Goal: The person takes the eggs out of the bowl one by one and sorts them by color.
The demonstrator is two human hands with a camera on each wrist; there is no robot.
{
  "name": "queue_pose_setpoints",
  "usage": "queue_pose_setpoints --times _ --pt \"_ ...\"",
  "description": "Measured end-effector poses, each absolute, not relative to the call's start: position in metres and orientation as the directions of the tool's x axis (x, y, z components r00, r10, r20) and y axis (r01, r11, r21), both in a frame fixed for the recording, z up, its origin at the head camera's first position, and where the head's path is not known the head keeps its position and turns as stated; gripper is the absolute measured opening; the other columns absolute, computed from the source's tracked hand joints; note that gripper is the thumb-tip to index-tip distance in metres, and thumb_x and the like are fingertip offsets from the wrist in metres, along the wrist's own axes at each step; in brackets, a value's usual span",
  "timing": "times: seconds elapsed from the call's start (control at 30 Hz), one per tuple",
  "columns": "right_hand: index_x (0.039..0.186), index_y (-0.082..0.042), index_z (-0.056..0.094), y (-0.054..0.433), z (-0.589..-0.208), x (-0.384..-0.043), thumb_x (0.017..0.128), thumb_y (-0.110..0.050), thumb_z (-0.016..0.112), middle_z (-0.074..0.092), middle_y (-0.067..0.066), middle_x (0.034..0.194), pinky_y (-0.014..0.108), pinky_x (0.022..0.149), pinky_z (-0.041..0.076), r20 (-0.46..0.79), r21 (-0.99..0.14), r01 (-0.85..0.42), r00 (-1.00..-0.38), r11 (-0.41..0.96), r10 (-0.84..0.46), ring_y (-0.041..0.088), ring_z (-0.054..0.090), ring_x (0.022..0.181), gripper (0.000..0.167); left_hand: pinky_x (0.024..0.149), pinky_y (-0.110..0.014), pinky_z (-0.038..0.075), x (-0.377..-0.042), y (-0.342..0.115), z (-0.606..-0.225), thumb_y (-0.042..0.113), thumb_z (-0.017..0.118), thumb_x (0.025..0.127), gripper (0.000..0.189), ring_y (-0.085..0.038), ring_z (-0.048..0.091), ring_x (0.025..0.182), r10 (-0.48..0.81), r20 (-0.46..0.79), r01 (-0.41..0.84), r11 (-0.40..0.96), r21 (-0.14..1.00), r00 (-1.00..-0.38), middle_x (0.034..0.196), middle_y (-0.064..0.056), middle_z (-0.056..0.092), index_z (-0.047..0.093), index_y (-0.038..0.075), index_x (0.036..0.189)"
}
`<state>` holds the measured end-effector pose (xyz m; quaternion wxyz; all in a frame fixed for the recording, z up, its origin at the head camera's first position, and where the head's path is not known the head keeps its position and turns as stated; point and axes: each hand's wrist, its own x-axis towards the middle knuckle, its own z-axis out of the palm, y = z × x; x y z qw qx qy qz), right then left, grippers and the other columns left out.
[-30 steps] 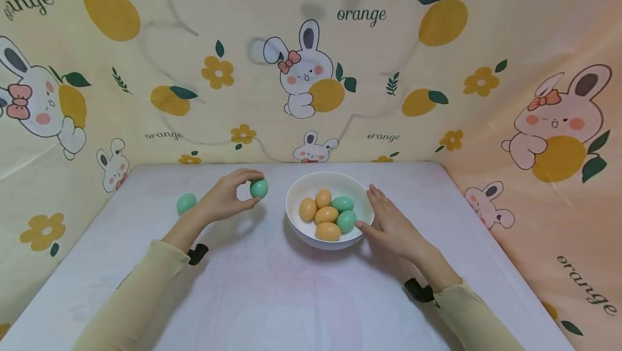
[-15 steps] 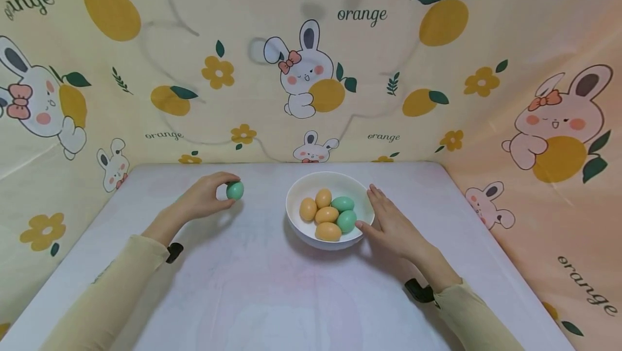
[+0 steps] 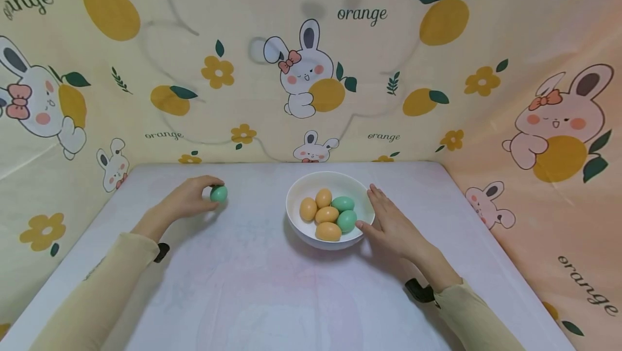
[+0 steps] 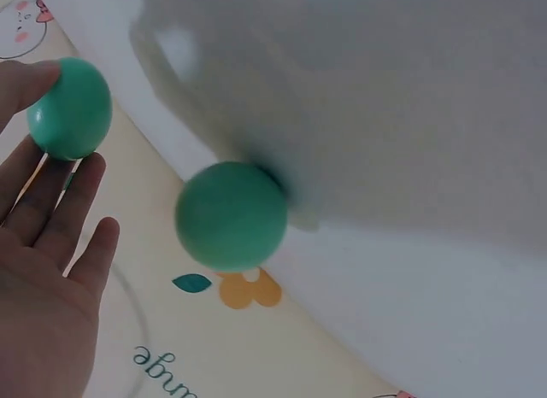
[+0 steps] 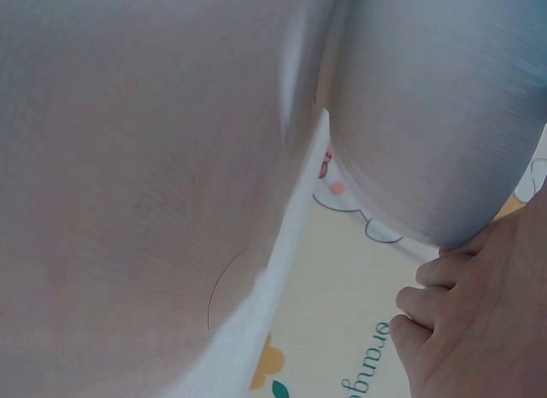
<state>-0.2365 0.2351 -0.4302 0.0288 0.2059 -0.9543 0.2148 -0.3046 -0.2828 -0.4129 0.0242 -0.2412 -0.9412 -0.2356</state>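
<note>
Between thumb and fingertips, my left hand [image 3: 187,197] pinches a green egg [image 3: 219,194] at the left of the head view. The same held green egg [image 4: 73,109] shows in the left wrist view. A second green egg [image 4: 231,216] lies on the table there; in the head view the left hand and forearm hide it. My right hand [image 3: 396,227] rests against the right side of a white bowl [image 3: 297,189], fingers fairly straight and thumb at the rim. Inside the bowl are several orange eggs [image 3: 326,215] and two green eggs [image 3: 346,221].
A pale-covered table [image 3: 272,297] carries everything. Behind and beside it hangs a cream cloth [image 3: 369,70] printed with rabbits and oranges. Black wrist straps [image 3: 419,290] sit at both cuffs.
My left hand has moved left, away from the bowl, with the green egg in it. The loose green egg has passed out of sight in the head view. The right hand stays put.
</note>
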Motion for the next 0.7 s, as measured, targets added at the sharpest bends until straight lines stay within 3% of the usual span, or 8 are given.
queue_pose_setpoints --times 0.7 --pt "0.165 0.0 0.016 0.235 -0.431 -0.237 0.1 -0.064 0.054 0.009 0.016 0.173 0.06 0.124 0.019 0.144 -0.399 -0.405 -0.914 0.823 -0.38 0.038 0.012 0.159 0.099 0.105 -0.063 0.046 -0.303 -0.304 -0.421 0.007 0.081 0.083 0.047 -0.049 0.058 0.124 0.411 0.07 0.402 0.818 0.411 -0.909 0.129 -0.028 0.066 0.066 -0.007 0.126"
